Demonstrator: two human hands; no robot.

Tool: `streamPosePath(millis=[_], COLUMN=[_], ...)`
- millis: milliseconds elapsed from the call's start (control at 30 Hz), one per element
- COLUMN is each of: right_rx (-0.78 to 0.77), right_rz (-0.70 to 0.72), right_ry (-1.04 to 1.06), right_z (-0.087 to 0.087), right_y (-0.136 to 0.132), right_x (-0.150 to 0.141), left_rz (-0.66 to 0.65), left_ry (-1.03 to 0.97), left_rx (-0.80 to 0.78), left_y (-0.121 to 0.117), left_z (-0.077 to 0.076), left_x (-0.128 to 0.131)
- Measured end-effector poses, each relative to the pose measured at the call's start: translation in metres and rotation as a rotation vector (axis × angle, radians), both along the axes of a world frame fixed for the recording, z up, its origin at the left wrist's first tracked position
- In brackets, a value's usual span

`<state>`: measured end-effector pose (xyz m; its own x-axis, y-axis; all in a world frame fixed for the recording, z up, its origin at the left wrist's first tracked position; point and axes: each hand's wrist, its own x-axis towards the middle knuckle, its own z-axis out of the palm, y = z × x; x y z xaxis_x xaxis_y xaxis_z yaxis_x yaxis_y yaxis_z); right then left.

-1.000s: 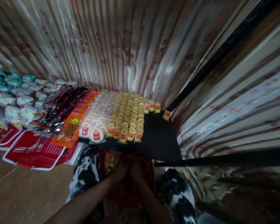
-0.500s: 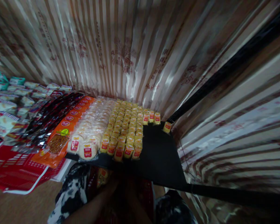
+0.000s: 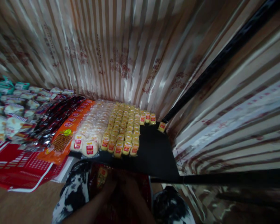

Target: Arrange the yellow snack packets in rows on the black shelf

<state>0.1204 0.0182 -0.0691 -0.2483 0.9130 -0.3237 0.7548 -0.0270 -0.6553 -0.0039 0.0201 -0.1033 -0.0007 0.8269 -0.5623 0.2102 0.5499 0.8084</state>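
My left hand (image 3: 110, 183) and my right hand (image 3: 128, 183) are low between my knees, inside a dark red basket (image 3: 150, 193). Deep shadow hides the fingers of both, so any hold is not visible. Just left of my left hand lies a yellow snack packet (image 3: 102, 176) with a red label. Above them, on the black shelf (image 3: 155, 154), stand rows of small yellow wrapped cakes (image 3: 122, 130). Three more cakes (image 3: 147, 117) sit at the back, and a single cake (image 3: 161, 126) lies in the far right corner.
Left of the cakes are clear-wrapped white round snacks (image 3: 90, 148), an orange packet (image 3: 63, 137), dark strip packets (image 3: 58, 113) and white packets (image 3: 14, 112). A red basket with a white handle (image 3: 21, 168) stands lower left. A black post (image 3: 200, 79) rises before the striped curtain.
The view has shifted slightly, moving the shelf goods a little. Both hands show a bit more clearly inside the basket, still close together. The cakes on the shelf keep their arrangement.
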Motion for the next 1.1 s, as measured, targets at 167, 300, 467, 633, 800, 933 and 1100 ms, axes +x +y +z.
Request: streamPosePath(millis=[167, 300, 467, 633, 800, 933, 1100], right_rx=[0.053, 0.139, 0.225, 0.163, 0.141, 0.154, 0.172], right_rz=[-0.154, -0.248, -0.339, -0.577, -0.725, -0.734, -0.817], right_ry=[0.034, 0.072, 0.132, 0.516, 0.806, 0.853, 0.807], right_z=[0.033, 0.054, 0.071, 0.076, 0.084, 0.087, 0.086], right_y=[-0.012, -0.023, -0.029, -0.019, -0.011, -0.011, -0.005], right_x=[0.024, 0.043, 0.058, 0.06, 0.052, 0.049, 0.057], left_rz=[-0.097, -0.137, -0.177, -0.076, 0.002, 0.068, 0.111], left_ry=[-0.125, -0.183, -0.353, -0.356, -0.364, -0.375, -0.36], left_rx=[0.174, 0.211, 0.177, 0.17, 0.202, 0.226, 0.216], left_y=[-0.011, -0.019, -0.028, -0.028, -0.02, -0.009, 0.005], left_z=[0.018, 0.038, 0.058, 0.081, 0.106, 0.108, 0.107], left_x=[-0.002, 0.001, 0.013, 0.03, 0.048, 0.064, 0.084])
